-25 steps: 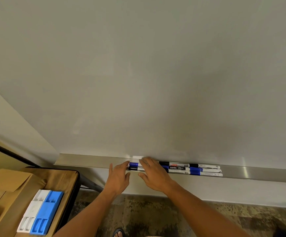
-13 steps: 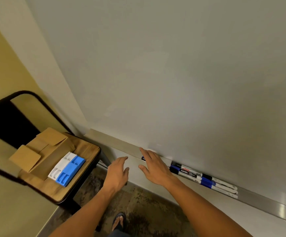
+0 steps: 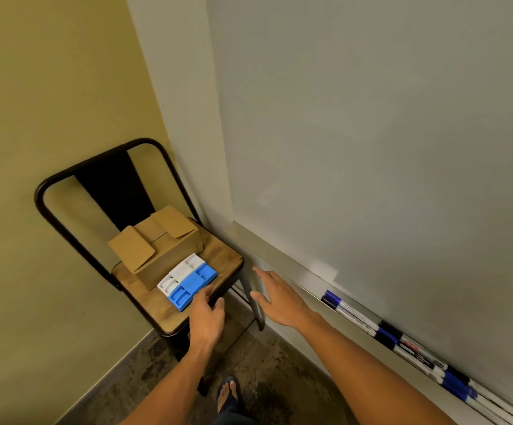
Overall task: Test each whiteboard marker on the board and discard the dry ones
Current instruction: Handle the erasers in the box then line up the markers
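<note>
Slim white-barrelled markers (image 3: 402,342) lie in the long metal tray (image 3: 279,265), well apart from both empty hands, left hand (image 3: 207,317) and right hand (image 3: 279,299), fingers straight and spread.

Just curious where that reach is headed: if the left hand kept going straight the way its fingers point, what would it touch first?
Most likely the blue holder on the chair; the left hand already has its fingertips at the holder's near edge.
</note>
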A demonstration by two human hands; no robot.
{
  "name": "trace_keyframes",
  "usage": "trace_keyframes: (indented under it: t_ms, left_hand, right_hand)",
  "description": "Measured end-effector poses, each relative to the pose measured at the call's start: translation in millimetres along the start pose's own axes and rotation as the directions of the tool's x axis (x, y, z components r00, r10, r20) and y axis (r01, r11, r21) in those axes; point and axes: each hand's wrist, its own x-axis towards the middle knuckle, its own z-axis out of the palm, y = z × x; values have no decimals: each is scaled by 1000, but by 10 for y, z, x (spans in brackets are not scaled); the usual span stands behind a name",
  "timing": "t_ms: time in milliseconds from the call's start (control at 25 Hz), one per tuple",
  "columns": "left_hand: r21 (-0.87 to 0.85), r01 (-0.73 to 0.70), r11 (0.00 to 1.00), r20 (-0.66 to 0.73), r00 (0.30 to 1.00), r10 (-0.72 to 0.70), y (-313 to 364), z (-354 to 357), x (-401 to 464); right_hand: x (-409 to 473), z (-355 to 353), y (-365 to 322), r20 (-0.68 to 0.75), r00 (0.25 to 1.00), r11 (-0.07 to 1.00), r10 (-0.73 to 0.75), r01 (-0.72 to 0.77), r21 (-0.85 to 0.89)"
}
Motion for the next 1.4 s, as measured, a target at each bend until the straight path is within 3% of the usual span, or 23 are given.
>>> trace_keyframes:
  t_ms: [120, 280, 520, 680, 880, 1120, 1400]
  left_hand:
    - [-199, 218, 956, -68, 970, -235, -125, -206, 186]
    - [-381, 409, 829, -108, 871, -479, -321, -405, 451]
    - [-533, 471, 703, -146, 767, -625, -472, -581, 742]
    - [-591, 554, 586, -73, 687, -723, -543, -626, 920]
    - [-626, 614, 480, 46, 644, -763, -625, -545, 941]
    - [-618, 641, 454, 168, 673, -721, -634, -524, 951]
    - [-604, 676, 421, 237, 657, -716, -599, -544, 963]
  right_hand:
    - [271, 139, -174, 38, 997, 984, 64, -70, 165]
    - [675, 308, -364, 128, 976, 936, 173, -204, 288]
    - [1177, 602, -561, 194, 954, 929, 229, -274, 247]
    - [1401, 817, -614, 222, 930, 928, 292, -332, 168]
    - [1578, 1050, -651, 202, 889, 879, 410, -445, 172]
    - [1681, 1187, -691, 233, 856, 847, 461, -503, 172]
    - [1682, 1209, -688, 258, 832, 834, 491, -534, 134]
